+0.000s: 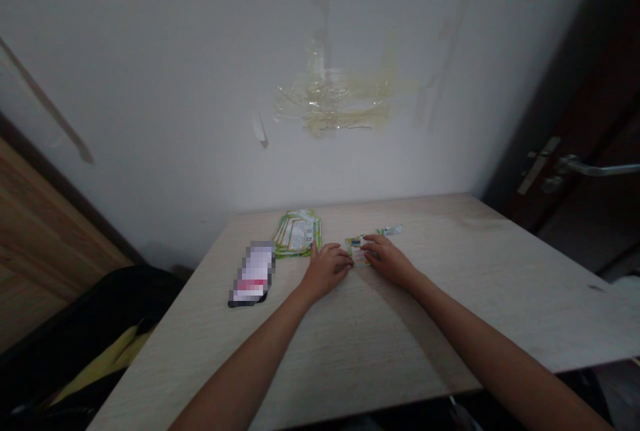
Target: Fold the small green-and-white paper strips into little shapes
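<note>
Matt wood-grain tabletop (320, 351); glossy tape (327, 105); metal handle (603, 169).

This looked like a plain room in a home: a pale wood-grain table (310, 357) stood against the far white wall (175, 84), which bore yellowed tape (345, 111); a dark door (613, 111) with a metal lever handle (605, 170) was at right, wooden panelling (30, 217) and yellow cloth (105, 359) at left.

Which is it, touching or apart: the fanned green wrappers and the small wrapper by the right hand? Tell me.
Apart. The head view shows bare tabletop between the fanned green wrappers and the small wrapper.
</note>
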The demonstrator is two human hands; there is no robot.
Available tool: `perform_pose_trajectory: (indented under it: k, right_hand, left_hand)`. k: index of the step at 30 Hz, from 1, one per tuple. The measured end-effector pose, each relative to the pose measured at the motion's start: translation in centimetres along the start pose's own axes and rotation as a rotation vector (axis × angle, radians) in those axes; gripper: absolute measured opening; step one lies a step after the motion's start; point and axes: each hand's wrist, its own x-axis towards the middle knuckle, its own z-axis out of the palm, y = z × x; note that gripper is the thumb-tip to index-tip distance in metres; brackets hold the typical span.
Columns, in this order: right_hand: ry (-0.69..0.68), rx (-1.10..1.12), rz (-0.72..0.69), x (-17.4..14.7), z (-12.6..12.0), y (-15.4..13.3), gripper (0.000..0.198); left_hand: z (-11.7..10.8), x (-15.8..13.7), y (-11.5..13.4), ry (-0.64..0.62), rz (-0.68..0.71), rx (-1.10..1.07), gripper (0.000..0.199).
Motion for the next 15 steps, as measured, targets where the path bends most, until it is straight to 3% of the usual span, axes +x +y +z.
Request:
perform_pose_trajectory:
  k: [5,15]
  right_hand:
    - [-0.034,0.004,0.030,0.01,0.01,0.07,0.029]
    - [-0.051,-0.050,-0.034,0.21,-0.42,-0.34,0.031]
  left_hand:
    - [0.24,-0.10,-0.23,0.090,-0.101,0.070,0.018]
    - [0.58,-0.20,-0.43,0.093,-0.111,0.106,0.019]
